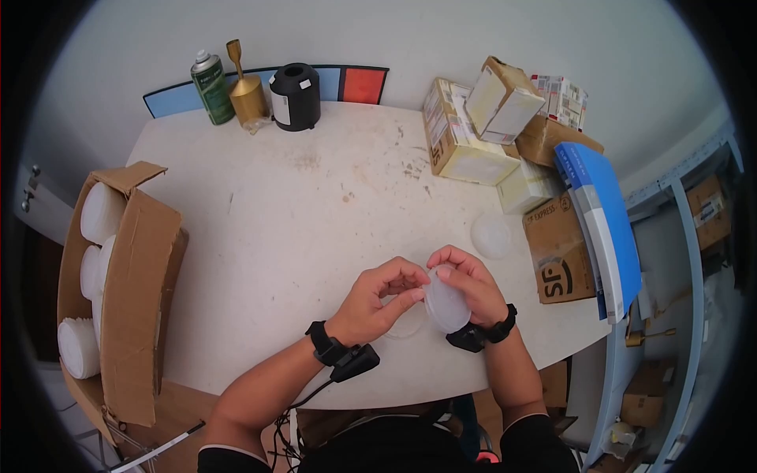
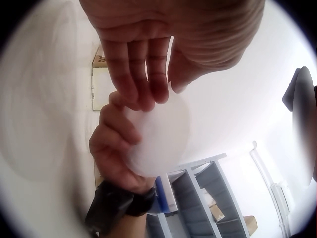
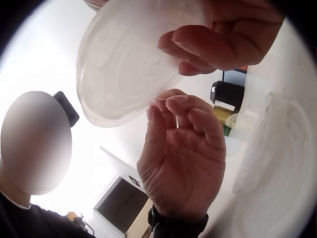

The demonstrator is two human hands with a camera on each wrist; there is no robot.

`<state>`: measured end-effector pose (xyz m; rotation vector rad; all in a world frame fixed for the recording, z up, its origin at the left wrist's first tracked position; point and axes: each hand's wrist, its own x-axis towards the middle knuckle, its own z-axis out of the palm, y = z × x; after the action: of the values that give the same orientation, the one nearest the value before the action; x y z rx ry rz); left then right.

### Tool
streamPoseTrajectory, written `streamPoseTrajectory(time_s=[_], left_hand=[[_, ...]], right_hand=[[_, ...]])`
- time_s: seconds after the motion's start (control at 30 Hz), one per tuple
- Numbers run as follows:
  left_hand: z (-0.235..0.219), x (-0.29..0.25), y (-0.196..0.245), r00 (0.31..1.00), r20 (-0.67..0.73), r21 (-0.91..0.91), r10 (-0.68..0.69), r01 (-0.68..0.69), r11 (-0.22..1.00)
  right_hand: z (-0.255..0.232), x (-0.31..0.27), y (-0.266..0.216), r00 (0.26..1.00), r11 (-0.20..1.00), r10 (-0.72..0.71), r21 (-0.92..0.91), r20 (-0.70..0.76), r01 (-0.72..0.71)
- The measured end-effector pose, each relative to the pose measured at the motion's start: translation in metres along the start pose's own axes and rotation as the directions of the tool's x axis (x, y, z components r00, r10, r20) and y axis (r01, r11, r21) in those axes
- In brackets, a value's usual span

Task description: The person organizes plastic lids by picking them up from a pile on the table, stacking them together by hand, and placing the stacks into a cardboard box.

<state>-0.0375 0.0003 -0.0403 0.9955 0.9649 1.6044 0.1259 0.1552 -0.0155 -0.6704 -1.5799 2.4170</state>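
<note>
Held up over the table's near side is a translucent round plastic lid (image 1: 448,303), tilted nearly on edge. My right hand (image 1: 481,292) grips it by its far right side, thumb on the face turned to me. The left hand (image 1: 374,303) pinches its left edge between thumb and fingertips. In the left wrist view, the left fingers (image 2: 143,74) meet the upper rim of the lid (image 2: 163,134). From the right wrist view, the left hand (image 3: 183,158) is at the lid's lower edge (image 3: 124,64). Another clear round piece (image 1: 404,325) lies below the hands, partly hidden.
A further clear round piece (image 1: 491,236) lies right of centre. On the left stands a cardboard box (image 1: 146,299) of white round containers (image 1: 79,347). Boxes (image 1: 473,150) and a blue folder (image 1: 607,229) line the right; a spray can (image 1: 213,91) and black cylinder (image 1: 296,98) stand behind.
</note>
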Motion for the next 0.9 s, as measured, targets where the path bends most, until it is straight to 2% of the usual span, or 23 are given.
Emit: streamPoseTrajectory(time_s=[0.13,0.23,0.33,0.4,0.53,0.73,0.9], left_hand=[[0.002,0.003,0.0,0.999,-0.047,-0.017,0.026,-0.027,0.999],[-0.002,0.005,-0.003,0.998,-0.06,0.006,0.007,-0.006,1.0],[-0.008,0.005,-0.008,0.998,-0.03,-0.075,-0.058,0.056,0.996],[-0.009,0.004,-0.013,0.999,-0.023,0.017,-0.044,0.044,0.999],[-0.009,0.005,-0.008,0.999,-0.031,0.163,-0.025,0.03,0.986],[-0.01,0.005,-0.005,1.0,0.0,0.21,-0.024,0.023,0.978],[-0.01,0.003,-0.006,0.998,-0.041,0.237,-0.039,0.048,0.97]], right_hand=[[0.001,0.0,0.001,0.999,0.999,-0.037,-0.014,-0.028,0.037],[0.002,0.0,0.0,0.993,0.995,-0.095,-0.044,-0.067,0.092],[0.002,-0.003,0.001,0.984,0.988,-0.141,-0.079,-0.11,0.133],[0.004,-0.002,0.002,0.98,0.984,-0.158,-0.101,-0.122,0.146],[0.015,-0.005,0.0,0.97,0.948,-0.221,-0.257,-0.103,0.189],[0.015,-0.006,-0.001,0.958,0.929,-0.258,-0.305,-0.123,0.21],[0.015,-0.005,0.0,0.96,0.931,-0.247,-0.307,-0.133,0.197]])
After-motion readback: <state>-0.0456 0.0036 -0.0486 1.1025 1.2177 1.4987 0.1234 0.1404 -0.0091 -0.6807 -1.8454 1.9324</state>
